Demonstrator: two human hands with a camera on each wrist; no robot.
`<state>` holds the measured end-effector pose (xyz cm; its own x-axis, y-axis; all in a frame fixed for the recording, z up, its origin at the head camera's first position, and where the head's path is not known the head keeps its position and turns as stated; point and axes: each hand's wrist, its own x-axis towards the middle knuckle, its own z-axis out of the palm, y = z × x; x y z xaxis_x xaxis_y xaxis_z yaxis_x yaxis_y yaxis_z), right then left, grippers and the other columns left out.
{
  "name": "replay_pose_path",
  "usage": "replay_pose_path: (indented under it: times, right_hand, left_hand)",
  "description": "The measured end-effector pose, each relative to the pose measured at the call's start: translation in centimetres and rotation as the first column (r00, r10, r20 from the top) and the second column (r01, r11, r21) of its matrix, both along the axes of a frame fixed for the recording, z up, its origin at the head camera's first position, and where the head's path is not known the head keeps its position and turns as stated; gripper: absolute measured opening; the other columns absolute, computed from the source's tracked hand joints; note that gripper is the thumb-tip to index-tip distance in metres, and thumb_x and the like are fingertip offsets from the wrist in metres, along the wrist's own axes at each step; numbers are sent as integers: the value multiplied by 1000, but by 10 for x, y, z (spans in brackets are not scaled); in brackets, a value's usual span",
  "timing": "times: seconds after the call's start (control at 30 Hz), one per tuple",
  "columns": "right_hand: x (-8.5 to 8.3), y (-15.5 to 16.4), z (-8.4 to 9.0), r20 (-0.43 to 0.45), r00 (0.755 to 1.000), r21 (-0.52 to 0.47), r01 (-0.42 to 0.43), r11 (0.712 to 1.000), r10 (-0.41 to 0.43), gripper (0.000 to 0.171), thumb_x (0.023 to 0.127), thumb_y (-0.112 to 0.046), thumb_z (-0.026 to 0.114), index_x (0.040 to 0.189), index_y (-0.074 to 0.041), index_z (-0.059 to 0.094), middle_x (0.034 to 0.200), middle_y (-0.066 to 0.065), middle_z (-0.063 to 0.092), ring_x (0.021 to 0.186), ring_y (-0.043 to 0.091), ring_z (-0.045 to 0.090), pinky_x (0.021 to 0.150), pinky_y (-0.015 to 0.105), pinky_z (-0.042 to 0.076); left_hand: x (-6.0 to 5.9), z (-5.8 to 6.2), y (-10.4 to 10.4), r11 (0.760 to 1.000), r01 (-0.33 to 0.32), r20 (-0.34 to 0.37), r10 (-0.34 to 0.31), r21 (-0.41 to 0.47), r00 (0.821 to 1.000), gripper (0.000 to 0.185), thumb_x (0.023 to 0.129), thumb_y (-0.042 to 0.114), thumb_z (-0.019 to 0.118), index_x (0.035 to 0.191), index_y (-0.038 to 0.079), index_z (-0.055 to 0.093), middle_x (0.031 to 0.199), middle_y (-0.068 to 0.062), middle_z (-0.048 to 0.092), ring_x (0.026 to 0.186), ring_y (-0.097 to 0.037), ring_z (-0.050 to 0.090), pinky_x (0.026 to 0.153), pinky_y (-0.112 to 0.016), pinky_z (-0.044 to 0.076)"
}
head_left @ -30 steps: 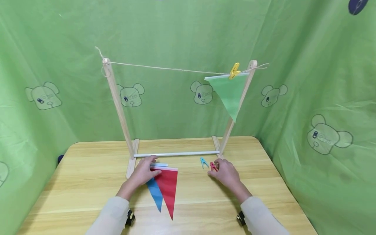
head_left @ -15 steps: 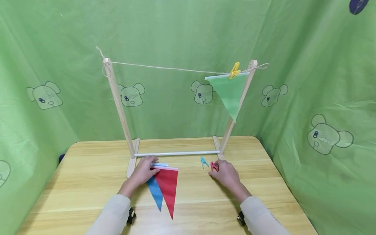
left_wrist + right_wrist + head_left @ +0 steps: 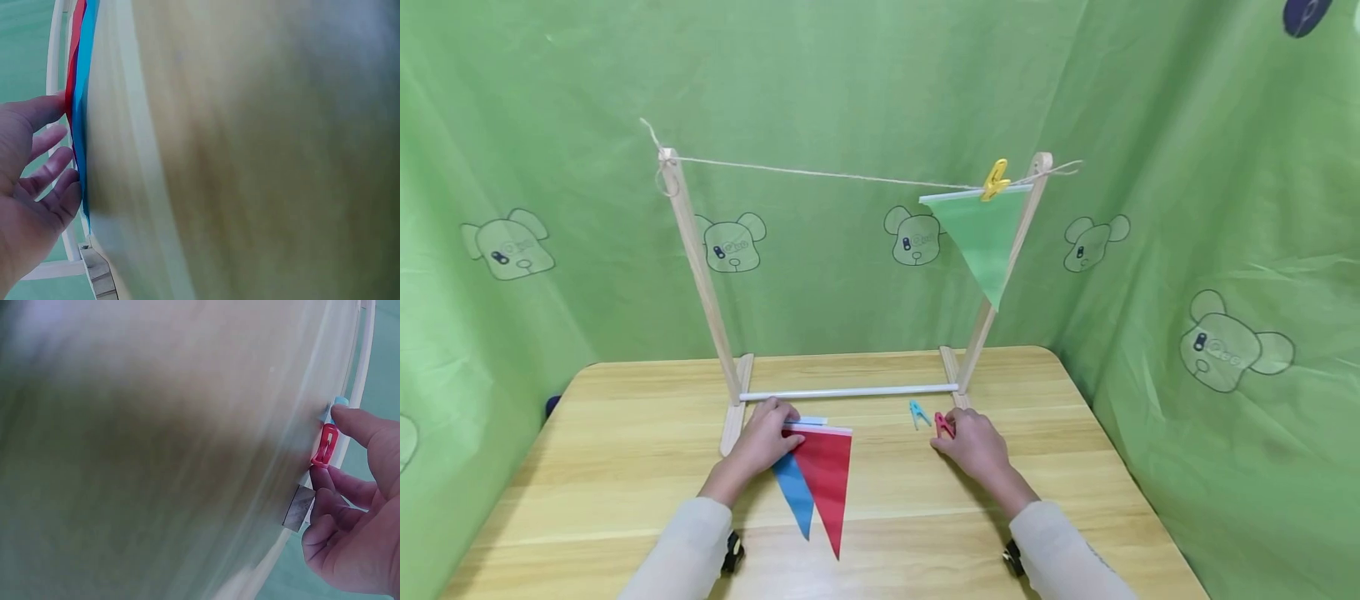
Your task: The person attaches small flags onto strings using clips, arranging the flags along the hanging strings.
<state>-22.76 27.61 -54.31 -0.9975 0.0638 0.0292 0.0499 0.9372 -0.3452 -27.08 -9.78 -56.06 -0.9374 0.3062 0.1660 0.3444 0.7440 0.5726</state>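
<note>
A red triangular pennant (image 3: 825, 475) lies partly over a blue pennant (image 3: 793, 492) on the table's left-middle part. My left hand (image 3: 766, 437) rests at their upper left edge; in the left wrist view its thumb (image 3: 47, 111) touches the red cloth and the other fingers are spread. On the right, my right hand (image 3: 976, 442) pinches a red clothespin (image 3: 943, 426) between thumb and index finger, and the right wrist view shows the red clothespin (image 3: 325, 445) between the fingertips. Just left of it lies a light blue clothespin (image 3: 919, 414).
Behind the hands stands a wooden frame with a left post (image 3: 700, 267), a right post (image 3: 979, 342) and a white crossbar (image 3: 850, 392). A string (image 3: 820, 172) spans the tops. A yellow clothespin (image 3: 996, 180) holds a green pennant (image 3: 981, 237) near the right post. Green curtains (image 3: 820, 275) surround the table (image 3: 917, 525).
The head view shifts very slightly. Both hands, the pennants and the clothespins keep their places.
</note>
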Motion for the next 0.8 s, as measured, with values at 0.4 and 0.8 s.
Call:
replay_pose_path:
  times: [0.4,0.8]
  right_hand:
    - [-1,0,-1,-8,1000,-7,1,1000,-1,46,82,-37,88,111,-5,72,83,4,57,71,20,52,53,30,41]
    - [1,0,-3,-23,1000,-30,-10,999,10,41,82,-34,88,107,-5,71,82,5,56,69,19,51,54,30,41]
  left_hand:
    - [-4,2,1,999,-14,69,16,-36,997,31,85,22,87,105,5,70,108,-9,58,106,-27,50,91,-42,51]
    - [-10,1,-3,999,15,109,-10,-51,994,30,83,24,88,98,9,66,101,-5,55,101,-25,48,86,-39,47]
